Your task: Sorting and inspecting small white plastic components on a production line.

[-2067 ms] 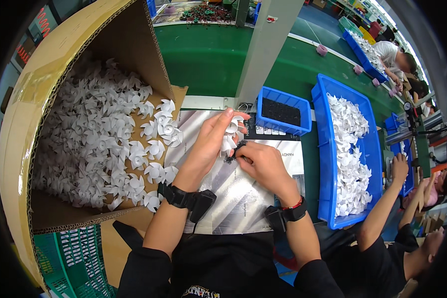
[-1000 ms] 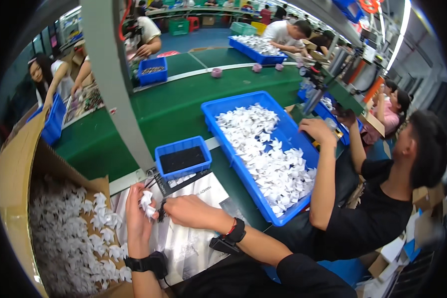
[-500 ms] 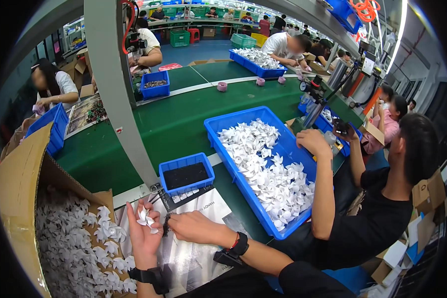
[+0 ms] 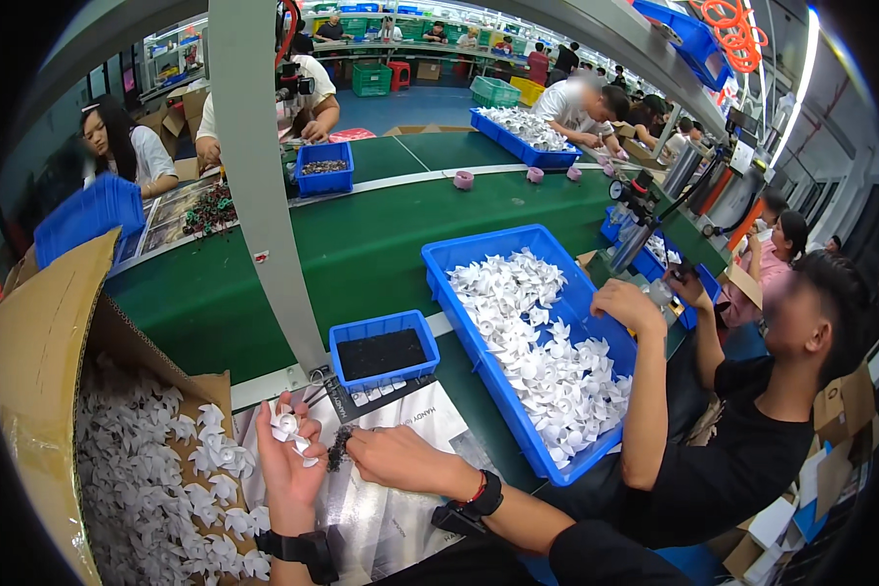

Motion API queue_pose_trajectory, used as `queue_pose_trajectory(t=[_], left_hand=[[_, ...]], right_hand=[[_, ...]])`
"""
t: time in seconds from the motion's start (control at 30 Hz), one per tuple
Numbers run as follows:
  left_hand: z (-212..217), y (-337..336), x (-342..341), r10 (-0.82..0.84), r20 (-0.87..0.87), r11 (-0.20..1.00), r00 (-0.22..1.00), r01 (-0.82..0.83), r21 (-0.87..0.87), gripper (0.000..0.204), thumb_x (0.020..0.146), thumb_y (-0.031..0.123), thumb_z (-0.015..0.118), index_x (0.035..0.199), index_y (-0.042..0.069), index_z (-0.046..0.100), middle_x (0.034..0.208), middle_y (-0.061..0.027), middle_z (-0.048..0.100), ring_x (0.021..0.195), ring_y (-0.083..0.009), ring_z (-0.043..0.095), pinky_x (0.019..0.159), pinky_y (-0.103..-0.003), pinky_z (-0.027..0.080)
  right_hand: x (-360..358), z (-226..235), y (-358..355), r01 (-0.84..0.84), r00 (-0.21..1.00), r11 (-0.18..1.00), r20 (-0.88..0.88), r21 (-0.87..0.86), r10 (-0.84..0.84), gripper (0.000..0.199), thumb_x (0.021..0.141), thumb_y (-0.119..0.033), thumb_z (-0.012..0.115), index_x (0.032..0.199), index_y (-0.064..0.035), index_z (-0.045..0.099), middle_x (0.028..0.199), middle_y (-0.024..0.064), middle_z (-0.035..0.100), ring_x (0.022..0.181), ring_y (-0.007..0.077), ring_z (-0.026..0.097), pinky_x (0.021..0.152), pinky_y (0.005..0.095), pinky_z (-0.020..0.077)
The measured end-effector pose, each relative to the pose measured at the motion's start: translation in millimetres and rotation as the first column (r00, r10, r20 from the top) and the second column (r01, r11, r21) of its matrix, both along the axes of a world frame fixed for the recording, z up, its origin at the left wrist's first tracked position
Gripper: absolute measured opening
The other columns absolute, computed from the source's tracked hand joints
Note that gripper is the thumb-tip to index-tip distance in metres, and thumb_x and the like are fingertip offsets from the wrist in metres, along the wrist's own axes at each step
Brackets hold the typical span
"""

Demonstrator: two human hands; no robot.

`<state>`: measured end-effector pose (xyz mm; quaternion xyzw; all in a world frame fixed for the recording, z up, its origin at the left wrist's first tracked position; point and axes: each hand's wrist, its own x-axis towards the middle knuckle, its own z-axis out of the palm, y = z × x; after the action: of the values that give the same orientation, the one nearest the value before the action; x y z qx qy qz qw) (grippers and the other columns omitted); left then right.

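My left hand, palm up with fingers curled, holds a few small white fan blades; how many is unclear. Just right of it, my right hand is palm down with its fingertips drawn together at a small heap of tiny black parts. Whatever those fingertips pinch is too small to make out. Both hands are over a printed sheet on the bench. Behind them sits a small blue tray with a black layer inside.
A cardboard box of loose white fan blades stands at left. A large blue tray of them lies to the right, beside a co-worker in black. A grey post rises before the green conveyor; other people sit beyond.
The view has shifted slightly. My right hand has moved a little right, away from my left, exposing more of the black heap. Across the conveyor, a person's arms now reach toward the bench.
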<state>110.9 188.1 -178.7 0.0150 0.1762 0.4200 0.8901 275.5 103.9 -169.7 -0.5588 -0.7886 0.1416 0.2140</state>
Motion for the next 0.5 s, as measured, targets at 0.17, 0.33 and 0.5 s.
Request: queue_pose_trajectory(t=[0.17,0.33,0.5], left_hand=[[4.4,-2.9,2.2,0.028,-0.099,0.999,0.995,-0.025,0.039,0.028,0.095,0.041,0.051,0.108,0.018,0.060,0.084,-0.0008,0.059,0.057,-0.0098,0.046,0.038,-0.021,0.034],[8.1,-6.9,5.6,0.001,-0.132,0.999,0.991,0.005,0.050,0.029,0.095,0.042,0.050,0.105,0.017,0.059,0.083,-0.0007,0.059,0.057,-0.0101,0.046,0.038,-0.021,0.033],[7.1,-4.4,6.4,0.044,-0.198,0.993,0.979,-0.022,0.112,0.029,0.095,0.044,0.048,0.103,0.018,0.058,0.082,0.0001,0.058,0.057,-0.0106,0.046,0.037,-0.022,0.033]], right_hand=[[0.9,-2.3,-0.1,0.000,1.000,1.000,0.003,-0.026,0.001,0.010,0.078,-0.008,0.055,0.082,0.0012,0.054,0.086,0.0161,0.062,0.072,0.0361,0.064,0.060,0.0462,0.0503],[3.9,1.5,-3.0,0.006,0.999,0.999,-0.042,-0.034,-0.008,0.010,0.079,-0.008,0.055,0.083,0.0010,0.054,0.086,0.0159,0.062,0.072,0.0366,0.063,0.060,0.0470,0.0500],[5.9,7.4,-0.7,-0.040,0.998,0.999,-0.054,0.017,0.041,0.009,0.079,-0.008,0.055,0.084,0.0005,0.054,0.084,0.0158,0.061,0.073,0.0370,0.063,0.060,0.0471,0.0498]])
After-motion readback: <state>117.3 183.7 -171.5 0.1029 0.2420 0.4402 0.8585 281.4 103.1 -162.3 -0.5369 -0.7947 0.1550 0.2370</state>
